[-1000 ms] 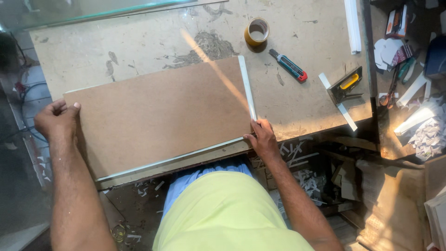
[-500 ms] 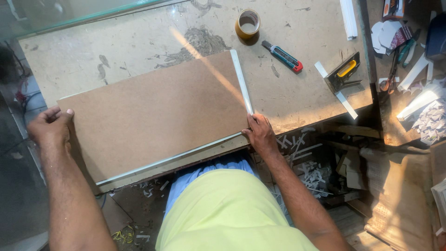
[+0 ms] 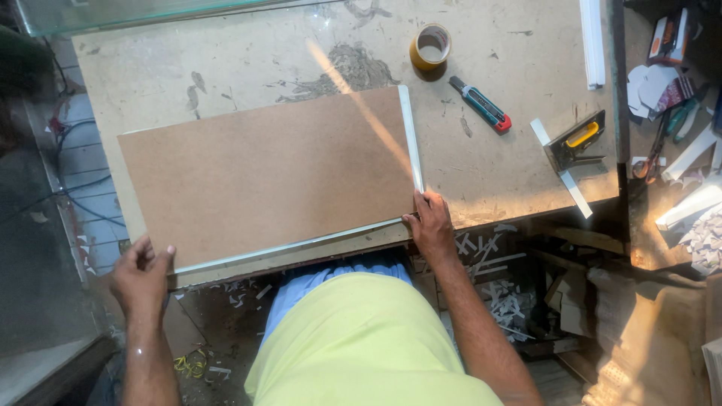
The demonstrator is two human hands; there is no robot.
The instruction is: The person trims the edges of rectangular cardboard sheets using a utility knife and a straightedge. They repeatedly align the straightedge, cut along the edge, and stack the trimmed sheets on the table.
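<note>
Head view: person's torso in a yellow shirt blocks the table (image 3: 526, 173) edge below the board (image 3: 263, 177); floor scraps under it are dim, hard to make out. Shelf at right is cut off, contents unclear.

Board lies flat on the table, tilted a bit, w/ white trim (image 3: 411, 139) along its right and near edges. Right hand (image 3: 430, 224) sits at the board's near-right corner, fingers bent, tips pressing the trim end. Left hand (image 3: 141, 274) is at the near-left corner, fingers curled loosely, thumb touching the edge; whether it really grips, can't tell.

Behind the board: tape roll (image 3: 430, 46), knife (image 3: 480, 104), square (image 3: 575, 140), all well apart from both hands.
</note>
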